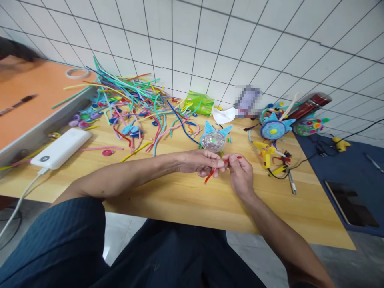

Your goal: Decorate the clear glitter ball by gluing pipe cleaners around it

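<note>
A red pipe cleaner (209, 176) is pinched between my two hands over the front half of the wooden table (180, 200). My left hand (199, 163) grips it with its free end hanging down below the fingers. Close beside it, my right hand (240, 172) holds the other end between thumb and fingers. Just behind my hands sits a round, glittery clear ornament (213, 141) with light blue pointed ears of pipe cleaner on top; its lower edge is partly hidden.
Many coloured pipe cleaners (132, 94) lie heaped at the back left. A white power bank (61, 149) with a cable is left. To the right are a yellow glue gun (264, 154), a pen (292, 183), a blue decorated disc (273, 130) and a red cylinder (312, 105).
</note>
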`<control>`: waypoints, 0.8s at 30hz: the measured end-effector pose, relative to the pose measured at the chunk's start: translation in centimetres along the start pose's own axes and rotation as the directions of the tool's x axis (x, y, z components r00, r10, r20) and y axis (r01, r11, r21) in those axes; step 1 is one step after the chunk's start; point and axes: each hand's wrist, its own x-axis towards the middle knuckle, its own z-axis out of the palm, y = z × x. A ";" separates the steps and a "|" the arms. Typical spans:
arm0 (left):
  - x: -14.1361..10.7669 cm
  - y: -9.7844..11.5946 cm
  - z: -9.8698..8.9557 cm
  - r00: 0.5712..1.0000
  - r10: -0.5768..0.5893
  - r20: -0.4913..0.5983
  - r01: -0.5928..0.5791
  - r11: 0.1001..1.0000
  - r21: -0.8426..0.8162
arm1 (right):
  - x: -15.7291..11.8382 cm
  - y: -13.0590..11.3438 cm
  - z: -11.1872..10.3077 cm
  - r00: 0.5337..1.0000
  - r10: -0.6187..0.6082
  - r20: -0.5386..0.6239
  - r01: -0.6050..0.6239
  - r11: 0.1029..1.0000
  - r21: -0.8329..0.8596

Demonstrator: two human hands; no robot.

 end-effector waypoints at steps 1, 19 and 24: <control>0.1 -0.4 -0.1 1.000 -0.012 0.002 0.012 1.000 -0.023 | 0.0 0.2 -0.3 1.000 0.008 -0.009 -0.008 1.000 -0.011; -0.4 -4.1 -0.9 0.998 0.064 -0.027 -0.059 0.986 0.157 | -0.5 1.5 -2.7 1.000 0.017 0.023 -0.007 0.929 -0.369; -0.6 -5.4 -1.8 1.000 0.017 -0.018 -0.010 0.953 0.304 | -0.2 0.7 -2.6 0.999 -0.039 0.008 0.040 0.977 -0.207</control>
